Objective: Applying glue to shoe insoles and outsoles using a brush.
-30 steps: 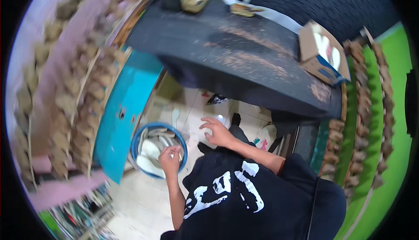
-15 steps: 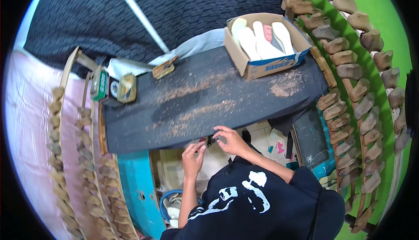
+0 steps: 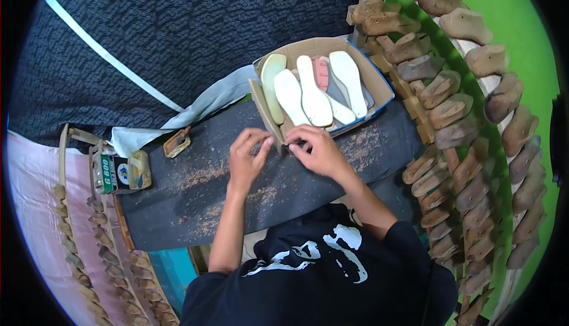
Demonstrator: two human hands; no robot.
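My left hand (image 3: 246,159) is raised over the table beside the left flap of a cardboard box (image 3: 268,112). Its thumb and forefinger curl together in a pinch, and whatever lies between them is too small to make out. On the other side of the flap's near end is my right hand (image 3: 320,153), its thumb and fingers bent together. A small dark bit shows at its fingertips, but I cannot tell what it is. Several pale shoe insoles (image 3: 313,95) lie in the box, along with a pink piece (image 3: 320,74) and grey ones.
Brown shavings (image 3: 207,175) are scattered over the dark-covered table (image 3: 178,213). At its left end stand a green-and-black can (image 3: 112,175) and a yellowish container (image 3: 140,170), with a small tray (image 3: 176,143) further back. Racks of wooden shoe lasts (image 3: 450,112) line both sides.
Both hands have moved from the table's near edge up and forward to the box's near left corner. The view has shifted, and my body leans further over the table.
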